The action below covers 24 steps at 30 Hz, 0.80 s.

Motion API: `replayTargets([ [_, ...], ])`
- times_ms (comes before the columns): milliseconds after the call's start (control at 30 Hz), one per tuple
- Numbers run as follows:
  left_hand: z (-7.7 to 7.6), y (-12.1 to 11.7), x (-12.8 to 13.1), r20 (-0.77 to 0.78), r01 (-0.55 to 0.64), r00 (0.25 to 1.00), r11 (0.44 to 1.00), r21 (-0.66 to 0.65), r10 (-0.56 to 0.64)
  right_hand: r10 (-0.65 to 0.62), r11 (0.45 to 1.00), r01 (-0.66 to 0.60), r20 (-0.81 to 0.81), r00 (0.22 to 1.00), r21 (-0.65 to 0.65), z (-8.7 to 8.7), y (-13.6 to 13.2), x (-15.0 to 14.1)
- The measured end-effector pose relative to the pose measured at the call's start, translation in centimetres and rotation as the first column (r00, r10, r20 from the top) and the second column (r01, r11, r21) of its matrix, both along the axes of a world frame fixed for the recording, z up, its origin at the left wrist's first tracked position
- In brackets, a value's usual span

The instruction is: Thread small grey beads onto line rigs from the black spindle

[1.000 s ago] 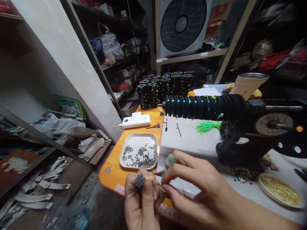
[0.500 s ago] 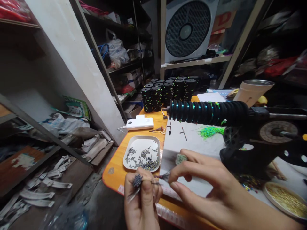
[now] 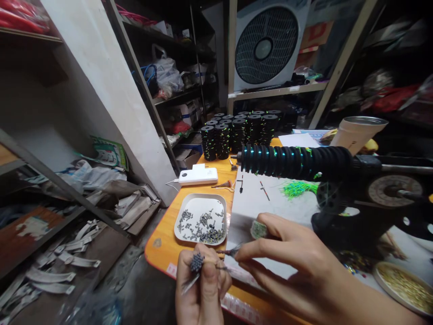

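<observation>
Grey bundle (image 3: 197,262) of thin, round-ended pieces is clamped between thumb and fingers of the left hand (image 3: 208,291), just past the counter's near edge; pale fibres poke out below it. Right hand (image 3: 297,257) is just beside, fingers bent, with a green-grey bundle (image 3: 258,229) tucked in them. Thin dark strands (image 3: 233,251) bridge the gap between the hands; can't tell if the right fingertips pinch them or only touch.

Behind the left hand: white tray (image 3: 189,203) on the orange counter (image 3: 160,230), scattered with small grey bits (image 3: 205,220). White sheet (image 3: 248,203) right of it, carrying a fan of green-blue strands (image 3: 299,189). White device (image 3: 199,176) with a cable beyond the tray. Black ribbed roller (image 3: 294,161) sits horizontal on a dark machine (image 3: 333,225); dish (image 3: 375,274) of gold bits near it, lower right. Black cylinders (image 3: 240,135) stand upright at the back, box fan (image 3: 264,48) above.
</observation>
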State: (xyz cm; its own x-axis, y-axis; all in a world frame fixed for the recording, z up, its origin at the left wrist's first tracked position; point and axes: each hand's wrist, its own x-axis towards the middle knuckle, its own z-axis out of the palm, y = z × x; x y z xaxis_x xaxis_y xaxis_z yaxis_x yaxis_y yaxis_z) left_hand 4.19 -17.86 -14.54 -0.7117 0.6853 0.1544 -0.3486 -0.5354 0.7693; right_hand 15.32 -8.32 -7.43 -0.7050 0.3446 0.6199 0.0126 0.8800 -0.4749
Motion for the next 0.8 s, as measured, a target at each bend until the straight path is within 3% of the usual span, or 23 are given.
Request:
replayTargets([
  [300,-0.2,0.0,0.0,0.014,0.002,1.000,1.000,-0.023,-0.002,-0.018,0.999,0.018,-0.003,1.000,0.050,-0.5,0.0,0.1],
  [467,-0.3,0.0,0.8,0.063,-0.031,0.997,0.988,-0.149,0.041,0.004,1.000,-0.003,-0.068,0.998,0.011,-0.5,-0.2,-0.1],
  [633,-0.7,0.4,1.7,-0.153,-0.230,0.968,0.943,-0.239,0.197,0.011,1.000,-0.011,-0.110,0.994,0.004,-0.5,-0.4,-0.1],
  [800,-0.8,0.9,1.9,-0.388,-0.422,0.850,0.901,-0.095,0.357,0.008,0.998,-0.010,-0.035,0.999,-0.056,-0.3,-0.5,0.0],
])
